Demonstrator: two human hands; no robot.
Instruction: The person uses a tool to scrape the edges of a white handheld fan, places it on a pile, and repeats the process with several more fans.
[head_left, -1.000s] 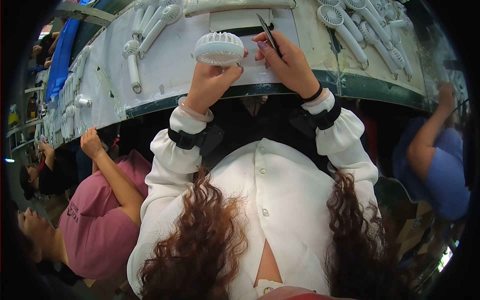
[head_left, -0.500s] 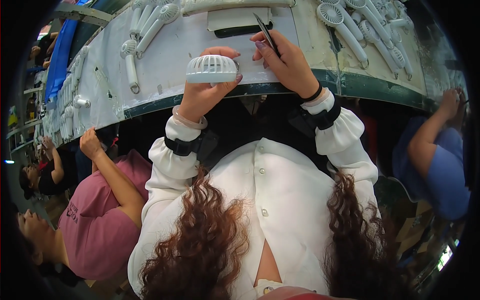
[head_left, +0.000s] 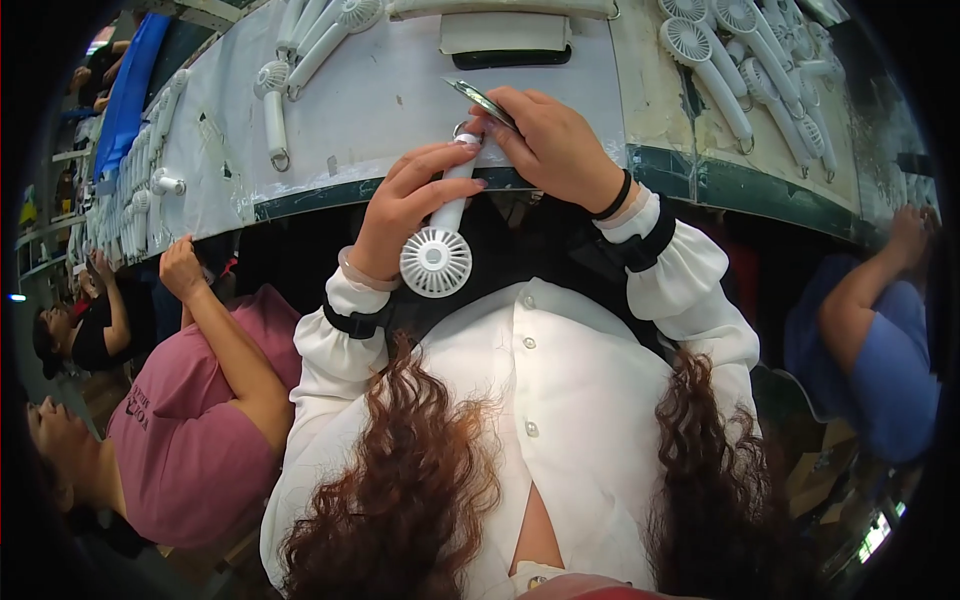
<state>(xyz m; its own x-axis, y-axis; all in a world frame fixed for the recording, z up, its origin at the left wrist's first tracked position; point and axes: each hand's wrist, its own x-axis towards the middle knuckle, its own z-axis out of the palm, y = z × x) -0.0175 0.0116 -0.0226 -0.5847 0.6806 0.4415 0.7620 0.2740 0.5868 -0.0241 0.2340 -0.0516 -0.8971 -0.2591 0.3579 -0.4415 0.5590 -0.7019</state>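
Note:
A white handheld fan [head_left: 437,262] is in my left hand [head_left: 410,205], whose fingers close round its handle. Its round grille faces up and points toward me, over the table's near edge. The handle's far end, with a small metal ring [head_left: 462,130], lies beside my right fingertips; whether they touch it I cannot tell. My right hand [head_left: 560,145] is closed on a slim pointed metal tool [head_left: 485,103], its tip pointing away and left. Beyond my hands lies a flat white pad with a black edge [head_left: 505,35].
More white handheld fans lie on the table [head_left: 370,110] at the far left [head_left: 272,110] and in a pile at the right [head_left: 700,60]. A person in a pink shirt [head_left: 200,430] sits at my left. Another in blue [head_left: 880,340] sits at my right.
The fan has turned from an edge-on grille held above the table to grille up, its head swung toward me. My right hand has brought the tool's lower end near the handle's ring end.

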